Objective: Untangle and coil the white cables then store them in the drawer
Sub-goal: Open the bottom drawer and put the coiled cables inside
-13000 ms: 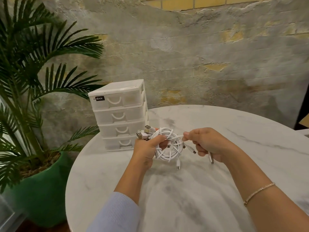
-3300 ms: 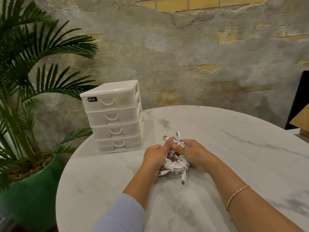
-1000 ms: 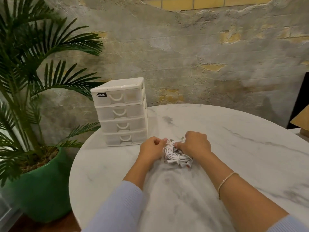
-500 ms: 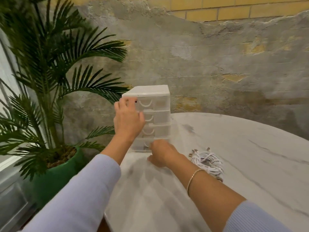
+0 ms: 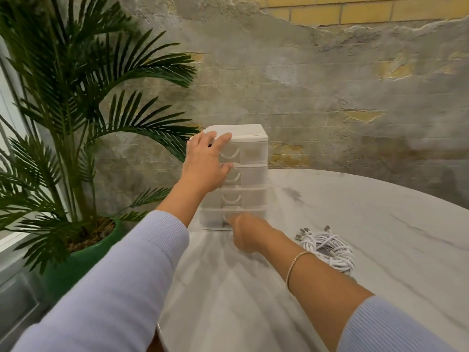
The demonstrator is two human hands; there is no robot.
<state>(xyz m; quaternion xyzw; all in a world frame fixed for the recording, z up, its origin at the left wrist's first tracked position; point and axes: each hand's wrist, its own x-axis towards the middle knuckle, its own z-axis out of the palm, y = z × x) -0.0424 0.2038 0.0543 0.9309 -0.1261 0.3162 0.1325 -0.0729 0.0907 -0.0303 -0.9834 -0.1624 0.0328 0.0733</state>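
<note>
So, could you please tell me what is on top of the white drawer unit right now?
Only the left hand rests on the drawer unit, fingers over its top front-left corner. The lid's remaining surface shows nothing else; the patch beneath the fingers is covered.

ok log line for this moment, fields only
left hand braces drawer unit top | right hand at bottom drawer handle | coiled white cables on table

— That small white drawer unit point(image 5: 243, 174)? Frosted, translucent plastic. The round table point(image 5: 355, 224) looks like polished grey-veined marble.

— And the coiled white cables point(image 5: 327, 247)? Smooth, rubbery sheathing.
</note>
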